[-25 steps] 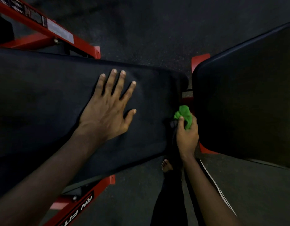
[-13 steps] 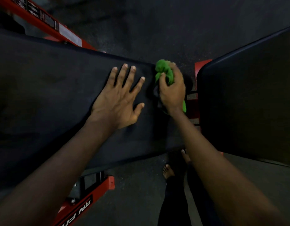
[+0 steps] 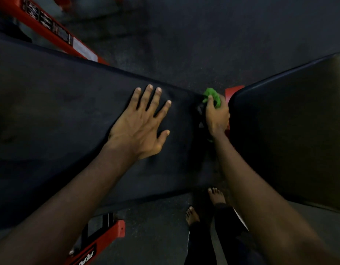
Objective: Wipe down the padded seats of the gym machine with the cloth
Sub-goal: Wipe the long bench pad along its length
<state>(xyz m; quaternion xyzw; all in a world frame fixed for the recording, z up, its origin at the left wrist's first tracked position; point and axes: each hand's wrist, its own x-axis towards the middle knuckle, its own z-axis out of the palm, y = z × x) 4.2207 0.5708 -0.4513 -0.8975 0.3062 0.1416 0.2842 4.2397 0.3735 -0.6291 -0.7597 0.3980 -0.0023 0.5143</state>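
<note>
A long black padded bench pad (image 3: pixel 56 119) runs across the left and middle of the head view. My left hand (image 3: pixel 140 123) lies flat on it, fingers spread, holding nothing. My right hand (image 3: pixel 216 115) is closed around a bunched green cloth (image 3: pixel 213 97) at the pad's right end, in the narrow gap before a second black padded seat (image 3: pixel 291 134) on the right. Only the top of the cloth shows above my fingers.
Red steel frame bars run at the top left (image 3: pixel 47 25) and the bottom middle (image 3: pixel 100 243), and a red bracket (image 3: pixel 233 90) shows in the gap between the pads. My bare feet (image 3: pixel 203 207) stand on the dark rubber floor (image 3: pixel 184 35) below the pads.
My right hand carried the cloth from the near side of the gap up to the pad's far end, then slipped right, off the pad top into the gap. My left hand stayed flat.
</note>
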